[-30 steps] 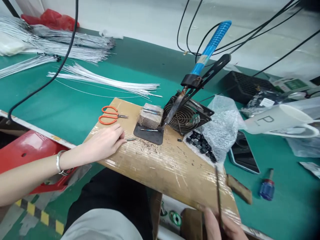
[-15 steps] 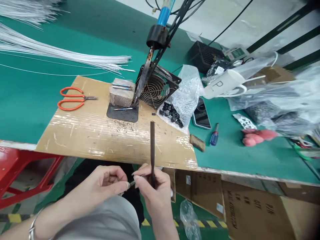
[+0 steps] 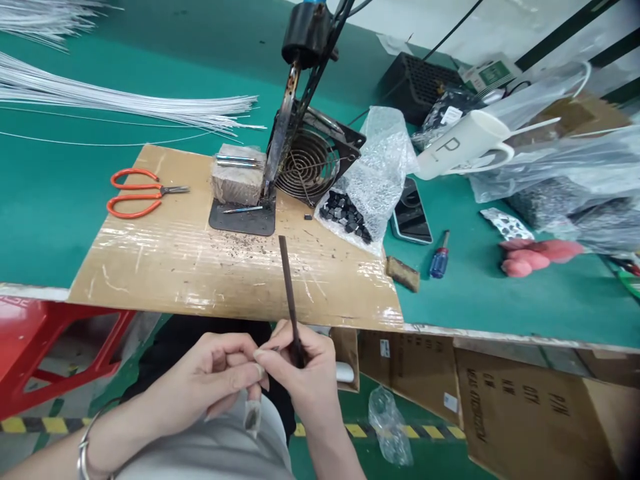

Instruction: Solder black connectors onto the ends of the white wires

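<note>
My left hand is closed in a pinch just in front of my body, its fingertips meeting those of my right hand. What lies between them is too small and covered to name. One left finger carries a pale, dirty-looking cover at its tip. Wrapped by the fingers of my right hand is a dark, narrow flat strip, its free end pointing up over the cardboard sheet. Both hands are below the table's front edge, above my lap.
Orange-handled scissors, a wrapped block, a soldering iron and a fan stand on the cardboard. Right of them are a bag of black pieces, a phone, a screwdriver and a mug.
The dark strip has tilted, its upper end swinging left. The small piece that showed between my fingertips is now mostly hidden, and the covered left finger has come into sight. My view has shifted slightly.
</note>
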{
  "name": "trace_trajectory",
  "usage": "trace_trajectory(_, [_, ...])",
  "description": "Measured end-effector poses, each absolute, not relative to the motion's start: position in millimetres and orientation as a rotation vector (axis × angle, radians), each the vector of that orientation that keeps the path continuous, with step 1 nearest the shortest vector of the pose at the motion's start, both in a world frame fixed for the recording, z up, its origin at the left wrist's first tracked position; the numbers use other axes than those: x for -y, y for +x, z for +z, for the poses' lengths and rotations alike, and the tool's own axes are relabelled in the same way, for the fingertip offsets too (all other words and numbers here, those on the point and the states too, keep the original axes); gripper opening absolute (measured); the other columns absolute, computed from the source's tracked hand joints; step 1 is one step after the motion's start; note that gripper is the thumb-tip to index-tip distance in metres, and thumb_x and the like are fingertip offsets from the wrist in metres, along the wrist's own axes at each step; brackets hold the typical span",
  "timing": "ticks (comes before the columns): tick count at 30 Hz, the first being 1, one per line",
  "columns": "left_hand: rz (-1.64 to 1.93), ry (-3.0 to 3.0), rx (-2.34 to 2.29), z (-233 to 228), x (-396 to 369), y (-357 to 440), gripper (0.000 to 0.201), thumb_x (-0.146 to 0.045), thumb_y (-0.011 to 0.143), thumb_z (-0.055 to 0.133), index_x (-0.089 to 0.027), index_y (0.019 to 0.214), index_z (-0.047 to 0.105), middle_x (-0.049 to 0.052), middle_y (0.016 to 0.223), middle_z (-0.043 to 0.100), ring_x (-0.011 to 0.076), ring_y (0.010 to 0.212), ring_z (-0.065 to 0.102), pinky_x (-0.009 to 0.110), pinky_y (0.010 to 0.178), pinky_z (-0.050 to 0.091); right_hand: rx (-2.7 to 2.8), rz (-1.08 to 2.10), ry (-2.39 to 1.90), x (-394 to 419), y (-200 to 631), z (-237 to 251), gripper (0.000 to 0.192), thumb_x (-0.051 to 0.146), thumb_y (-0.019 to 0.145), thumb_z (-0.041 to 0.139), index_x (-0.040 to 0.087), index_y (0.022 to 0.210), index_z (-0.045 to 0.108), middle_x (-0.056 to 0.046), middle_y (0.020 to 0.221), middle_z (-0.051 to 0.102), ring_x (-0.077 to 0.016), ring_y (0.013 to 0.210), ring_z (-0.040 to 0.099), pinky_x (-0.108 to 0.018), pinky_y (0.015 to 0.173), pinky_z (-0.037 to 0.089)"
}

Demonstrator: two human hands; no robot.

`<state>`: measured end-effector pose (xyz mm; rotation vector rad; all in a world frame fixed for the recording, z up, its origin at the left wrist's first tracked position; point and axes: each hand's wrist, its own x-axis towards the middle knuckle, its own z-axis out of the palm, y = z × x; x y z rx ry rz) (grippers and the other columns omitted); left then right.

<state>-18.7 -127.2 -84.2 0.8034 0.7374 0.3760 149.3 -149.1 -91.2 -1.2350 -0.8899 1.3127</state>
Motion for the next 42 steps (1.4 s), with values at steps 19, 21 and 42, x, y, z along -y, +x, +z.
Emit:
trace_trajectory(19, [0.403, 0.745, -0.760, -90, 128, -17, 0.041, -0.052, 0.087, 0.078, -0.015, 0.085, 0.061, -0.001, 0.071, 0.065, -0.0002, 0.038, 0.031, 0.016, 0.036, 0.018, 0.899, 1.340, -1.267, 148, 150, -84, 0.009, 0.018, 0.067, 0.084, 0.020, 0.061, 0.078, 0.003, 0.050, 0.060, -0.0073, 0.046, 0.037, -0.021, 0.044, 0.026])
trace_trajectory(21, [0.393, 0.761, -0.749, -91, 129, -18, 0.040, -0.052, 0.089, 0.076, -0.015, 0.085, 0.062, 0.000, 0.072, 0.067, -0.0004, 0.037, 0.033, 0.016, 0.036, 0.017, 0.893, 1.351, -1.259, 147, 150, -84, 0.011, 0.020, 0.067, 0.085, 0.020, 0.059, 0.076, 0.003, 0.050, 0.060, -0.0073, 0.046, 0.037, -0.022, 0.043, 0.026])
trace_trajectory(42, [0.343, 0.734, -0.645, -104, 132, -21, 0.050, -0.061, 0.090, 0.072, -0.012, 0.089, 0.082, 0.007, 0.075, 0.072, 0.0016, 0.035, 0.041, 0.019, 0.036, 0.021, 0.861, 1.410, -1.275, 148, 148, -86, 0.045, 0.033, 0.063, 0.094, 0.019, 0.053, 0.052, 0.007, 0.046, 0.046, -0.0059, 0.044, 0.032, -0.019, 0.039, 0.025])
